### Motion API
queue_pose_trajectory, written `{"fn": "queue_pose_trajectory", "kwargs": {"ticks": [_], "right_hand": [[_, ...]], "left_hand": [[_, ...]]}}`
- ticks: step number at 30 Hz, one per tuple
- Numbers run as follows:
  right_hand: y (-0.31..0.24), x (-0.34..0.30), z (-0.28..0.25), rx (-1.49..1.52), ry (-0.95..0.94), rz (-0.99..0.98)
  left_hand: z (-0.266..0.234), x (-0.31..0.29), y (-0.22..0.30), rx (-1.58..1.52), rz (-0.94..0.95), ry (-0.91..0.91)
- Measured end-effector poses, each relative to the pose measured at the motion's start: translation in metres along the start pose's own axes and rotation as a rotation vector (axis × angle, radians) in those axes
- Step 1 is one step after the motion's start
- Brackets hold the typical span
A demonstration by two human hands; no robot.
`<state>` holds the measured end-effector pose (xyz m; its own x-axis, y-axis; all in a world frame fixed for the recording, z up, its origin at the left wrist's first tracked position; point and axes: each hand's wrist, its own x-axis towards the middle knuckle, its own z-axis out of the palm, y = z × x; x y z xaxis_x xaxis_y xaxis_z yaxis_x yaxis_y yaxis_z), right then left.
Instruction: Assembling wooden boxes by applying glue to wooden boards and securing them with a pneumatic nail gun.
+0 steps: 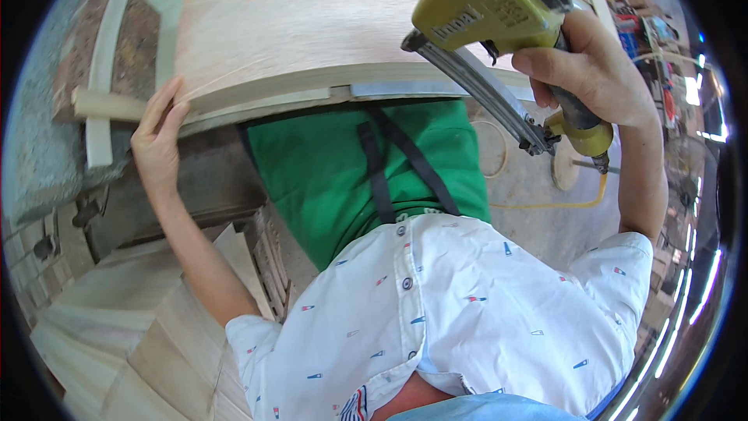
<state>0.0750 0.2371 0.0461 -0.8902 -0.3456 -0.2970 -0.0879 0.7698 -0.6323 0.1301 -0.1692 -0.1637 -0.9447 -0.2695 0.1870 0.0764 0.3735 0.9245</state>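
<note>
My right hand point(596, 70) is wrapped round the grip of a yellow-green pneumatic nail gun point(487, 0), raised over the right end of the work. The gun's long metal magazine point(483, 90) slants down toward my body. A pale plywood panel point(304, 19) lies in front of me, with a narrow wooden strip point(273, 93) along its near edge. At the left end of that edge, my left hand point(158, 136) grips the strip's end, fingers on top and thumb on the near side. Part of its grip is hidden.
A wooden bar point(109, 104) juts out left of my left hand, across a pale upright slat point(105, 70). Stacked boards point(117, 327) stand at lower left. A yellow air hose point(565, 204) runs from the gun's handle. My green apron point(351, 171) touches the work's near side.
</note>
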Motion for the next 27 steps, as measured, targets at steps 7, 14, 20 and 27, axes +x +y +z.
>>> {"fn": "queue_pose_trajectory", "kwargs": {"ticks": [7,14,20,27], "right_hand": [[0.031,-0.006,-0.004,0.108,-0.041,0.006],[0.029,0.007,0.002,0.13,-0.146,0.0],[0.03,0.008,-0.002,0.055,-0.145,0.008],[0.058,-0.021,-0.031,0.058,-0.047,0.03]], "left_hand": [[-0.003,-0.001,-0.004,-0.056,-0.058,0.005],[-0.003,-0.001,-0.004,-0.026,-0.045,0.009],[-0.003,0.0,-0.003,-0.038,-0.057,0.003],[-0.006,0.0,-0.005,-0.006,-0.074,0.019]]}}
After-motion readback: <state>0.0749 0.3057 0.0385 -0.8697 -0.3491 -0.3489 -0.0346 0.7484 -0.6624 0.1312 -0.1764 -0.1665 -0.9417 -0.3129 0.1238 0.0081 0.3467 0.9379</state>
